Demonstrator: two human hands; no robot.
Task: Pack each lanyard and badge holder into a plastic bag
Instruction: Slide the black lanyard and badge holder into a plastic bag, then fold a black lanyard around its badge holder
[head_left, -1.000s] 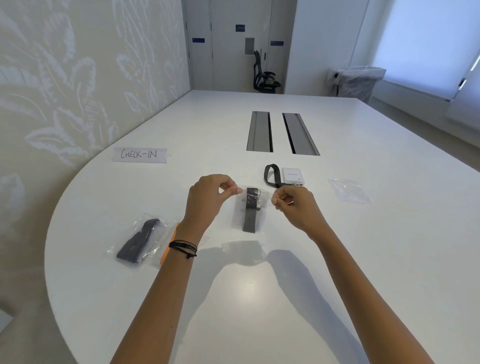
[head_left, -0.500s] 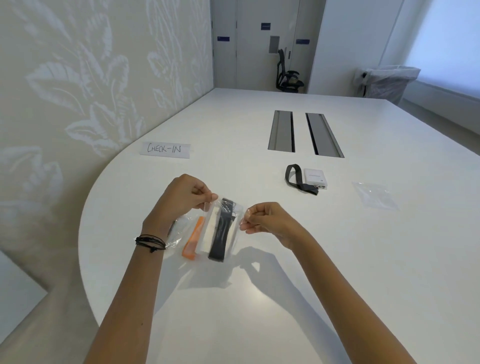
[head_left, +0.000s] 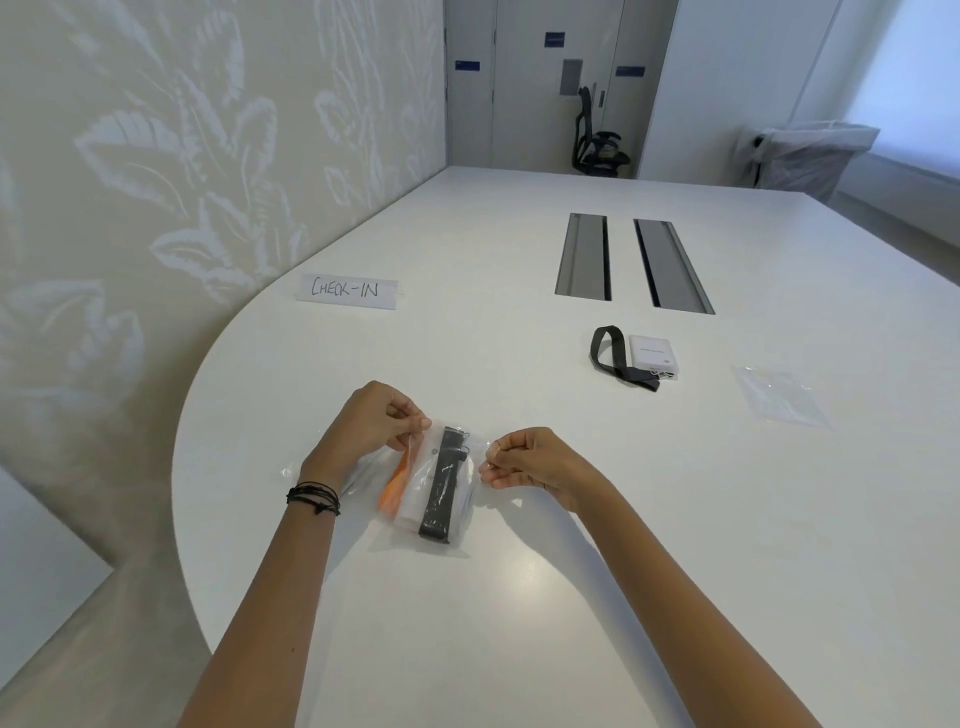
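Filled plastic bag (head_left: 441, 493) pinched between both hands (head_left: 447, 447).

On the desk (head_left: 519, 597), near and left of centre, a bag (head_left: 470, 488) lies between the left hand (head_left: 371, 423) and right hand (head_left: 530, 460), which pinch its far corners. A lanyard (head_left: 441, 488) and badge holder (head_left: 413, 506) lie in it. It overlaps a second bag (head_left: 358, 475) on its left. Farther right lies a loose lanyard (head_left: 618, 364), with a loose holder (head_left: 653, 353) just right of it and an empty bag (head_left: 782, 397) beyond. A sign (head_left: 347, 291) sits far left, two slots (head_left: 584, 257) far centre.
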